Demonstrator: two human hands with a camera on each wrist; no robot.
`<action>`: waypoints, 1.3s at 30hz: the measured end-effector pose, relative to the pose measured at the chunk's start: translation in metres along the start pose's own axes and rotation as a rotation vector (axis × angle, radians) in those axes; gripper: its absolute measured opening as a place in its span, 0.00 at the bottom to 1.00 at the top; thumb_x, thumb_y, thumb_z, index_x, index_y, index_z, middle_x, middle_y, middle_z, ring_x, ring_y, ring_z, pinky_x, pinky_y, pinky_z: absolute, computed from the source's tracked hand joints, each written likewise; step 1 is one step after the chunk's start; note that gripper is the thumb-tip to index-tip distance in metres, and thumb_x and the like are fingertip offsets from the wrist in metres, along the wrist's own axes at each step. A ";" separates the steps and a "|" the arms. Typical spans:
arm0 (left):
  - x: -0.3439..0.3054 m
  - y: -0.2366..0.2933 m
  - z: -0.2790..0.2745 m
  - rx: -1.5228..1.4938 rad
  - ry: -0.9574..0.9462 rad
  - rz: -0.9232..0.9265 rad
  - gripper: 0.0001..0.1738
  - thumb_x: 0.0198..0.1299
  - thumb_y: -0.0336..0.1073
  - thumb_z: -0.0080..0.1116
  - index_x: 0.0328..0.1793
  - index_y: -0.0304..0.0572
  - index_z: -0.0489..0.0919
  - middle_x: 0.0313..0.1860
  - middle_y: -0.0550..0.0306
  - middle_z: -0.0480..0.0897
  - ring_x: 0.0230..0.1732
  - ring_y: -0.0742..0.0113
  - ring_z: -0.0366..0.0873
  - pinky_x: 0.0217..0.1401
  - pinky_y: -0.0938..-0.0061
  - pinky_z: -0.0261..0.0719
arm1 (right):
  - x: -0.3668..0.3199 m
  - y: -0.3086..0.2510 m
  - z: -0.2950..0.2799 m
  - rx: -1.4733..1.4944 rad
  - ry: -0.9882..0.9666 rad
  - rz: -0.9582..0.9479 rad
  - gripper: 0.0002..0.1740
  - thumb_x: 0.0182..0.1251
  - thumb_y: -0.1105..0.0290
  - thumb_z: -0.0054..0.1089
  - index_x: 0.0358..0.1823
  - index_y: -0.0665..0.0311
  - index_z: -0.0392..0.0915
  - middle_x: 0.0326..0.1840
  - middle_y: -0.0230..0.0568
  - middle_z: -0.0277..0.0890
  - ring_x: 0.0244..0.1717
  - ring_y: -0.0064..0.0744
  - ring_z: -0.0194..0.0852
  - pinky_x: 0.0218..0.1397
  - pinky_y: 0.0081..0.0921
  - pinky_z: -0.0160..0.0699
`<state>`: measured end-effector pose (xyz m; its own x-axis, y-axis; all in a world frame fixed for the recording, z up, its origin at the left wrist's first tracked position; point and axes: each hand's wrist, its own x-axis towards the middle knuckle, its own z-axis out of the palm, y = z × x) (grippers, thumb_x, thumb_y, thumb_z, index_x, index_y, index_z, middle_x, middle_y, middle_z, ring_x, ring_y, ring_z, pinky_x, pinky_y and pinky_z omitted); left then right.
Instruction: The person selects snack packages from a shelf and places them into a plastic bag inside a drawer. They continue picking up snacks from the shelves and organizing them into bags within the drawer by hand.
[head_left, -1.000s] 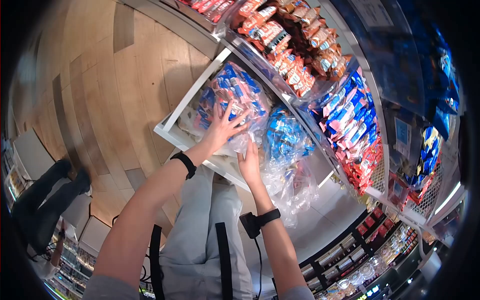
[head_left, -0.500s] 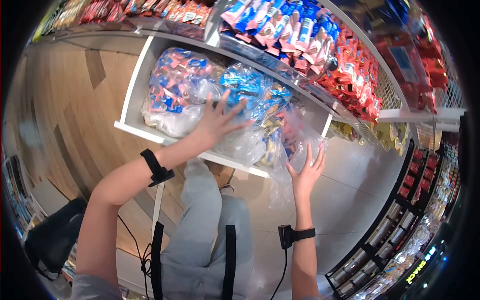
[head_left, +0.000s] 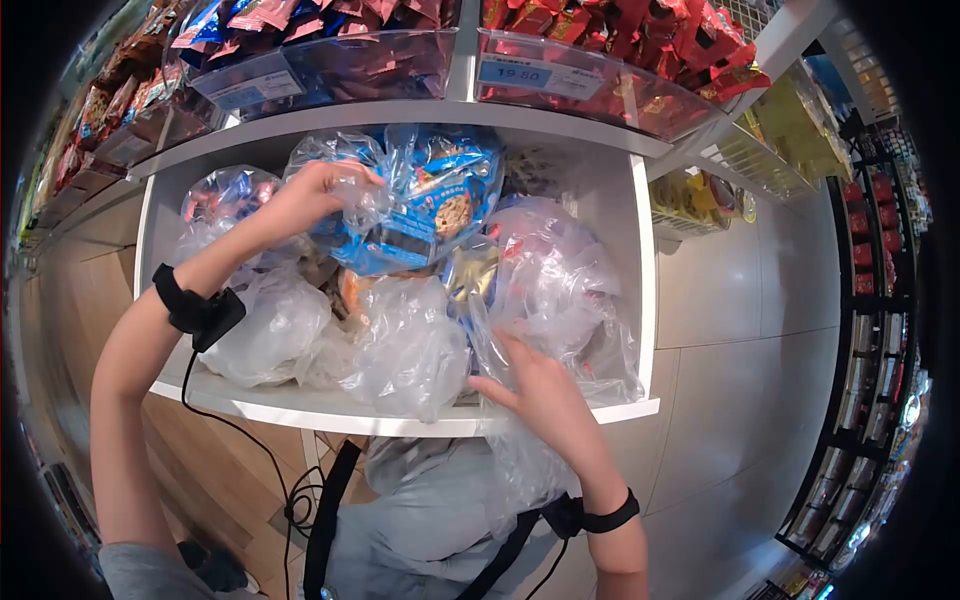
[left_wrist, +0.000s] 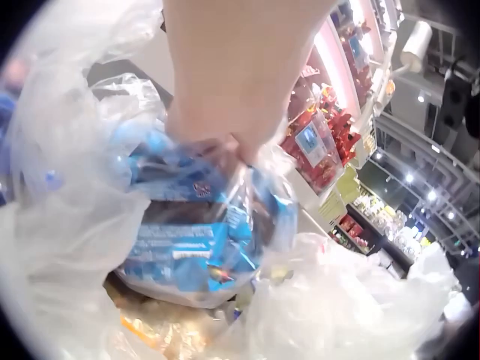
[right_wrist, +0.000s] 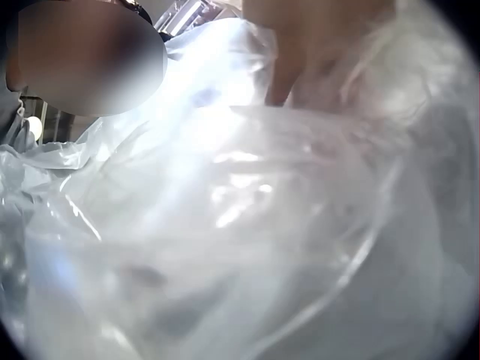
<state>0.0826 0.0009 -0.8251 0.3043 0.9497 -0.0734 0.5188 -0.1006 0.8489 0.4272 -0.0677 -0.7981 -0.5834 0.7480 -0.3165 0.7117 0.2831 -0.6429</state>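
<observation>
My left hand (head_left: pixel 325 190) grips the bunched clear plastic of a bag of blue snack packs (head_left: pixel 405 235) in the drawer. Through the film of this bag, a round cookie picture shows on one pack; in the left wrist view the blue packs (left_wrist: pixel 176 240) lie just below the hand. At the drawer's front right, my right hand (head_left: pixel 545 385) has its thumb spread and its fingers against loose clear plastic (head_left: pixel 490 345). That film partly covers the fingertips. Beside it sits a clear bag with pink and red contents (head_left: pixel 555 270).
The white drawer (head_left: pixel 400 425) stands pulled out, its front edge near the person's legs. Crumpled clear bags (head_left: pixel 265 325) fill its left and front. Above are bins of blue-pink packs (head_left: pixel 320 20) and red packs (head_left: pixel 610 35). Tiled floor (head_left: pixel 720 400) lies to the right.
The view has turned and come closer to the drawer. My left hand went from spread over the bags to gripping the blue packs' bag; my right hand moved in from the drawer's right corner.
</observation>
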 end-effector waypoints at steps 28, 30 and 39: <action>-0.092 0.082 -0.053 -0.071 0.570 -0.440 0.10 0.53 0.26 0.45 0.39 0.40 0.76 0.29 0.67 0.77 0.28 0.82 0.72 0.32 0.86 0.68 | -0.015 0.056 -0.002 -0.007 0.272 -0.078 0.18 0.53 0.57 0.62 0.36 0.66 0.76 0.25 0.47 0.76 0.26 0.45 0.77 0.29 0.35 0.75; -0.119 0.061 -0.068 -0.141 0.621 -0.549 0.10 0.53 0.26 0.44 0.39 0.42 0.76 0.27 0.68 0.75 0.25 0.82 0.71 0.28 0.86 0.67 | -0.016 0.056 -0.003 -0.042 0.294 -0.089 0.17 0.53 0.57 0.62 0.32 0.66 0.76 0.22 0.47 0.75 0.24 0.43 0.76 0.26 0.34 0.74; -0.142 0.002 -0.083 -0.200 0.750 -0.685 0.07 0.56 0.29 0.44 0.38 0.45 0.74 0.24 0.71 0.72 0.21 0.82 0.68 0.21 0.84 0.64 | -0.019 0.058 -0.009 -0.153 0.285 -0.136 0.22 0.47 0.52 0.67 0.16 0.65 0.73 0.11 0.39 0.67 0.16 0.36 0.71 0.19 0.29 0.66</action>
<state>-0.0255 -0.1096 -0.7697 -0.6175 0.7324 -0.2869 0.2304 0.5172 0.8243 0.4828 -0.0599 -0.8231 -0.5592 0.8289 -0.0139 0.6983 0.4620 -0.5467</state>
